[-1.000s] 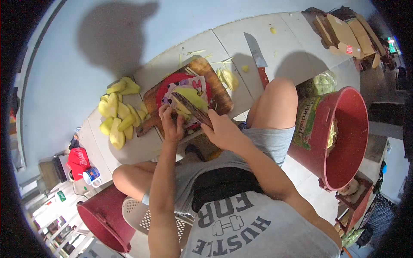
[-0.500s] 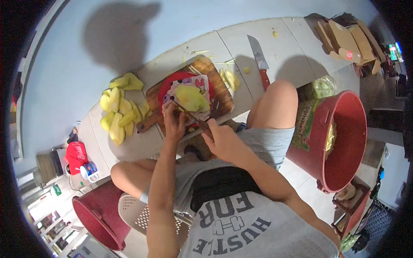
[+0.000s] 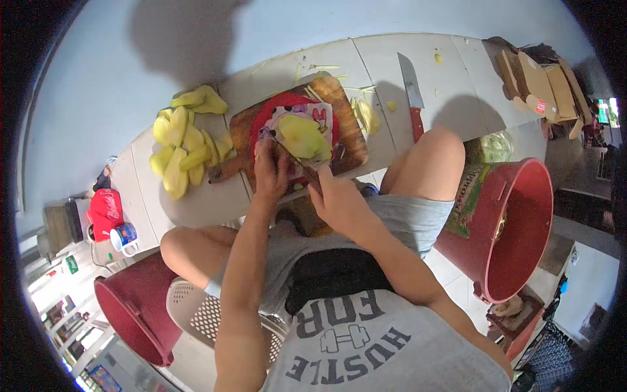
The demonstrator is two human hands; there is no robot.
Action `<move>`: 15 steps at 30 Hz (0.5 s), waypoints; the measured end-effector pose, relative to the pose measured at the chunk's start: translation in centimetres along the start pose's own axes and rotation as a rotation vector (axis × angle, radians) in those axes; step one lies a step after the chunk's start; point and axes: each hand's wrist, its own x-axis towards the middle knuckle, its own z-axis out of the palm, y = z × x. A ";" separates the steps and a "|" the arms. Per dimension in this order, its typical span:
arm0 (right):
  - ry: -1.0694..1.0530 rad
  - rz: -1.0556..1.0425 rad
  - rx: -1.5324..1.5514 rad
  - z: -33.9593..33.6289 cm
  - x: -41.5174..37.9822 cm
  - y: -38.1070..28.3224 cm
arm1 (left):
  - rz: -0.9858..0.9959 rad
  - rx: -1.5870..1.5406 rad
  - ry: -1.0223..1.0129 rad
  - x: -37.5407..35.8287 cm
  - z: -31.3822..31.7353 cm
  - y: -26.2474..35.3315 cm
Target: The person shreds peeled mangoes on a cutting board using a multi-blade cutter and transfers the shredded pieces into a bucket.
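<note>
My right hand (image 3: 339,201) is closed round the handle of a knife (image 3: 302,163), its blade slanting up and left along the near edge of a peeled, pale green-yellow fruit (image 3: 303,137), probably a mango. Curled beside the blade's tip and the fruit's left edge is my left hand (image 3: 270,171); what its fingers grip is hidden. Under the fruit is a printed cloth (image 3: 325,117) over a round red piece (image 3: 287,99), both on a wooden cutting board (image 3: 343,98).
Several peeled fruit pieces (image 3: 186,147) are heaped left of the board. A red-handled cleaver (image 3: 411,88) lies to the right, near another fruit piece (image 3: 369,117). Red buckets (image 3: 519,228) stand on both sides, and a mug (image 3: 123,238) sits at left.
The whole view has shifted slightly, the board appearing a little farther right. Both hands and the knife stay at the fruit's near edge, with little visible change in grip.
</note>
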 end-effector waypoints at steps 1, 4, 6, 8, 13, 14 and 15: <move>-0.012 0.018 -0.007 0.2 0.2 0.1 | -0.021 0.056 -0.041 0.1 -0.3 0.3; -0.007 -0.029 -0.042 0.7 1.0 0.4 | -0.016 0.104 -0.054 0.6 -0.3 0.4; -0.010 -0.020 -0.023 0.5 1.1 0.2 | 0.012 0.093 -0.024 0.5 -0.2 0.4; -0.010 -0.014 -0.002 0.2 1.2 0.0 | 0.038 0.136 -0.070 0.3 -0.4 0.2; -0.007 -0.036 -0.061 0.8 2.3 0.4 | 0.045 0.209 0.002 0.1 0.0 0.2; -0.008 -0.038 -0.063 1.4 2.4 0.8 | 0.033 0.200 -0.007 0.1 -0.1 0.3; 0.008 -0.047 -0.063 1.9 2.7 0.9 | 0.021 0.191 -0.015 0.2 -0.1 0.6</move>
